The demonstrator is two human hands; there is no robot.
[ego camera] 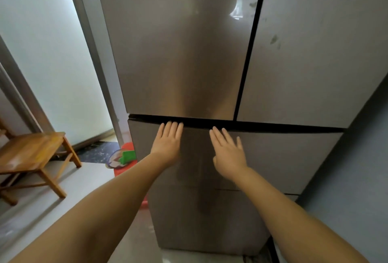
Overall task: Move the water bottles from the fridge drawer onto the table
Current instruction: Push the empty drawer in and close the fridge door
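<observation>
A tall brushed-steel fridge with two upper doors filled the centre and right of the frame, and its wide steel drawer front sat below the dark horizontal gap in the middle. The drawer looked closed or barely ajar; no water bottles could be seen, so their place could not be told.

The left hand lay flat against the drawer front at centre frame, fingers straight and close together, their tips reaching the dark gap along the drawer's top edge. The right hand was just beside it to the right, fingers straight and slightly fanned, thumb apart, palm toward the drawer front; whether it touched the steel could not be told. Neither hand gripped anything.

At the lower left of the frame stood a small wooden stool on the grey floor. Beside the fridge's left edge lay a red and green object, too blurred to name.
</observation>
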